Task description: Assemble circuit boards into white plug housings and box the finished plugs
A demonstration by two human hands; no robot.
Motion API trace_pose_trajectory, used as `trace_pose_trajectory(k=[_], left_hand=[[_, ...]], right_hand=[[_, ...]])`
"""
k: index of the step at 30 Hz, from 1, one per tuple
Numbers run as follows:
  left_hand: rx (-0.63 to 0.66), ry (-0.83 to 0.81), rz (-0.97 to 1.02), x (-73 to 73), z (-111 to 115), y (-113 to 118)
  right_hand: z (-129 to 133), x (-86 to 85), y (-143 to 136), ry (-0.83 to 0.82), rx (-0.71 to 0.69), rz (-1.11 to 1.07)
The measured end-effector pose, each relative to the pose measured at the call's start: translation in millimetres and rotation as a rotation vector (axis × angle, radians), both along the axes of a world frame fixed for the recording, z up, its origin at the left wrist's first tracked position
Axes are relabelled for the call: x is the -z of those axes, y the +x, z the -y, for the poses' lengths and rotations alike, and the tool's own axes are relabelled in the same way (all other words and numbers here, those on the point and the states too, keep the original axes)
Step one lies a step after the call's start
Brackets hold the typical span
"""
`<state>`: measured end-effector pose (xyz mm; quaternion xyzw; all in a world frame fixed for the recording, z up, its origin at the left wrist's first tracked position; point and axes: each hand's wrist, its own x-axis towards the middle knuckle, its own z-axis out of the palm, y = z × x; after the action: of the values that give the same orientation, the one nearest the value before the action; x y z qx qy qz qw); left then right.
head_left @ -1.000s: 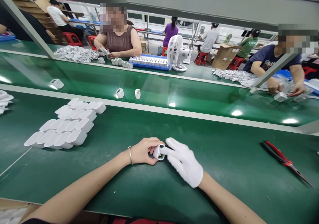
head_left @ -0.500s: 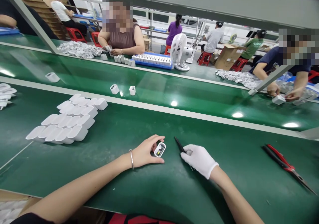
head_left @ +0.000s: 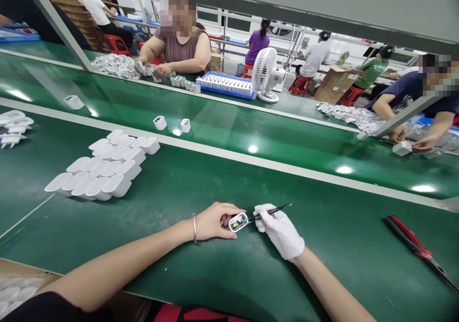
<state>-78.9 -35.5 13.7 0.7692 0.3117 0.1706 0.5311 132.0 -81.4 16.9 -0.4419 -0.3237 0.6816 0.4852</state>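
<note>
Near the front middle of the green bench, my bare left hand [head_left: 216, 220] grips a small white charger housing [head_left: 238, 222] between thumb and fingers. Its open end faces up and shows a circuit board with small parts inside. My right hand [head_left: 281, 231], in a white glove, is closed round black tweezers [head_left: 280, 209]. Their tips point left and reach the right rim of the housing; whether they touch a part inside I cannot tell.
Rows of white housings [head_left: 103, 169] stand at left, with white plug parts [head_left: 14, 121] beyond. Red-handled pliers [head_left: 416, 245] lie at right. Past a pale strip, a green belt [head_left: 222, 131] carries several housings. Co-workers sit opposite, near a fan [head_left: 264, 71] and a blue tray [head_left: 225, 87].
My right hand has turned the tweezers so their tips now point left, and brought them to the housing. My left hand has tilted the housing and closed more firmly on it.
</note>
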Motion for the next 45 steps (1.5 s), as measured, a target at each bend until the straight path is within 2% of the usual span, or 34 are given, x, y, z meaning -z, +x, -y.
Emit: trace_pose_trajectory(k=[3, 7, 13, 17, 21, 24, 28, 30, 37, 42, 45], left_hand=[[-0.009, -0.007, -0.002, -0.1, 2.5, 1.2], [-0.011, 0.007, -0.003, -0.6, 7.1, 3.5], [0.029, 0.004, 0.015, -0.1, 6.3, 4.9], [0.058, -0.006, 0.022, -0.9, 5.4, 4.1], [0.063, -0.036, 0.021, -2.7, 5.7, 3.4], [0.06, -0.037, 0.021, -3.1, 5.5, 3.4], [0.051, -0.038, 0.02, -2.1, 4.8, 3.3], [0.053, -0.034, 0.021, -1.0, 4.6, 3.1], [0.058, -0.016, 0.019, -1.4, 4.2, 2.8], [0.082, -0.019, 0.015, -5.1, 4.2, 3.2], [0.072, -0.02, 0.014, -5.1, 4.1, 3.7]], right_hand=[[-0.7, 4.6, -5.9, -0.036, 0.093, -0.035], [-0.1, 10.5, -12.6, -0.035, 0.157, 0.136], [0.1, 14.5, -17.9, 0.0, 0.081, 0.159], [-4.7, 6.5, -14.3, 0.018, -0.04, 0.22], [-7.7, -2.3, -10.7, 0.004, -0.075, 0.316], [-4.6, -2.2, -9.3, 0.029, -0.019, 0.335], [2.1, 3.6, -4.9, 0.064, 0.178, 0.254], [4.0, 5.2, -3.6, 0.083, 0.222, 0.253], [3.5, 5.2, -14.8, 0.109, 0.169, 0.298], [0.7, 3.6, -18.3, 0.111, 0.039, 0.324], [0.2, 5.1, -15.5, 0.121, 0.055, 0.327]])
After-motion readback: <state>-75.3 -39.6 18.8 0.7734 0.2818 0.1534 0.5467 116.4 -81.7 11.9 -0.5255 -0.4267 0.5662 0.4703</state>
